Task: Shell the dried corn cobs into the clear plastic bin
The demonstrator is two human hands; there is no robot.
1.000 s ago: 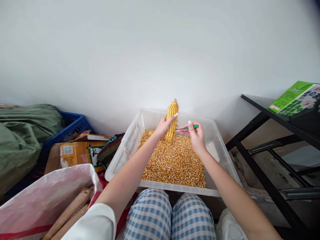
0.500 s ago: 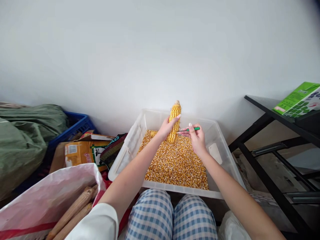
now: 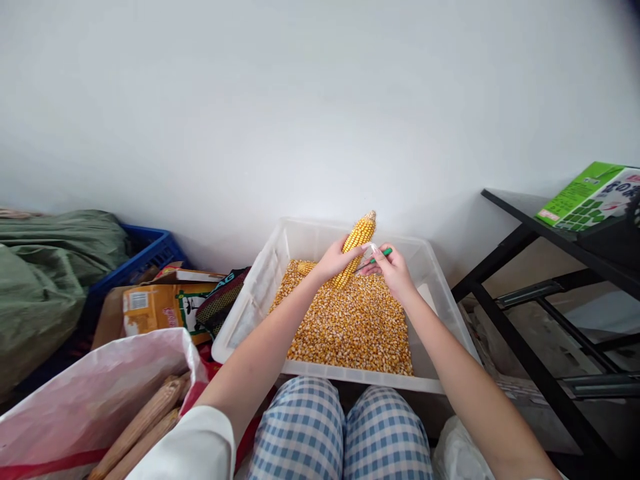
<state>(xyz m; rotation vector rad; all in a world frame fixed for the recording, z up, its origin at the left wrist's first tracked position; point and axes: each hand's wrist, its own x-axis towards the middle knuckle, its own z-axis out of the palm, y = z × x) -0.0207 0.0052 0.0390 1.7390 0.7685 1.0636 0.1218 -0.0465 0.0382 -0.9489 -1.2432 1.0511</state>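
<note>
My left hand [image 3: 336, 259] is wrapped round a yellow corn cob [image 3: 361, 235], its pale tip leaning up and to the right. In my right hand [image 3: 391, 270] is a thin metal tool with a green handle [image 3: 387, 252], possibly a screwdriver; its shaft points left toward the side of the cob. Just where the tip meets the kernels is hard to see. Below both hands, loose corn kernels [image 3: 350, 333] fill the bottom of a clear plastic bin [image 3: 293, 233]. Another yellow cob [image 3: 305, 267] lies on the kernels behind my left hand.
Stripped cobs [image 3: 145, 420] lie in a white and red sack [image 3: 165, 343] at the left front. A blue crate [image 3: 150, 247] and an orange package [image 3: 150, 310] stand farther left. On the right, a black metal frame [image 3: 515, 327] bears a green box [image 3: 580, 200].
The corn cob has tilted from nearly upright to leaning right. My right hand has come closer to my left, with the tool now slanted. The view has shifted slightly.
</note>
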